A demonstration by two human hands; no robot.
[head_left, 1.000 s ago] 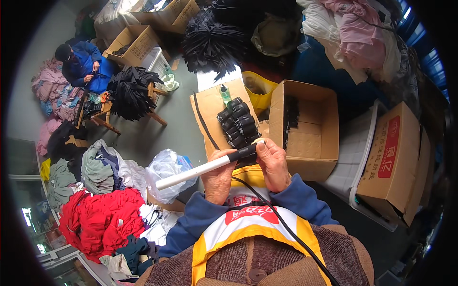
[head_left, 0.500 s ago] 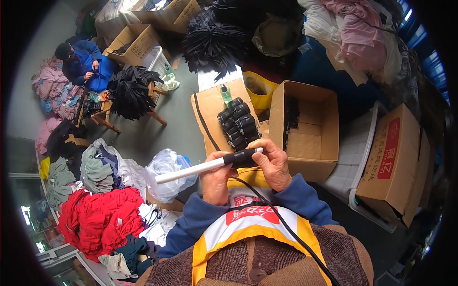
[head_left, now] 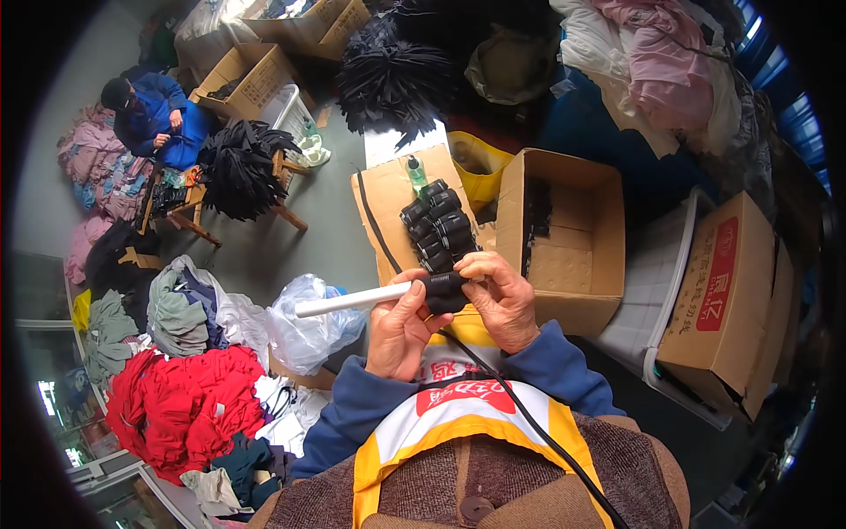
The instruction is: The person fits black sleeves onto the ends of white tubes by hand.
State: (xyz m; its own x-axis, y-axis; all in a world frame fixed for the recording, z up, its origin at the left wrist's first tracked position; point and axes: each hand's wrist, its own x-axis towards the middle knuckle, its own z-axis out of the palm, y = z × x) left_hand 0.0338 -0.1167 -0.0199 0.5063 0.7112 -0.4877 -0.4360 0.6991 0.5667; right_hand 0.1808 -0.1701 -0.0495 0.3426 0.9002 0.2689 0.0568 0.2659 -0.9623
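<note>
- Far left, a co-worker in blue (head_left: 163, 123) sits beside a wooden stool (head_left: 280, 207) heaped with black strips (head_left: 247, 172).
- Below them, a red clothing pile (head_left: 189, 406) takes up the lower left; between stool and pile and the cardboard ahead of me, grey floor (head_left: 256, 256) shows.
- A clear plastic bag (head_left: 308, 326) lies behind the free end of my white tube (head_left: 344, 301), which juts out leftward.
- My left hand (head_left: 397, 335) is closed around the tube's right part, thumb on top.
- The black fabric piece (head_left: 445, 293) sits at the tube's right end, between my two hands.
- Just beyond, black rolled bundles (head_left: 441, 231) crowd the right side of a cardboard sheet (head_left: 374, 216); its left strip has more room.
- My right hand (head_left: 504, 304) pinches the fabric's upper right edge.
- An open carton (head_left: 586, 286) stands close beside that hand, leaving little side room; further right are a white tub (head_left: 648, 295) and a taller carton (head_left: 727, 339).
</note>
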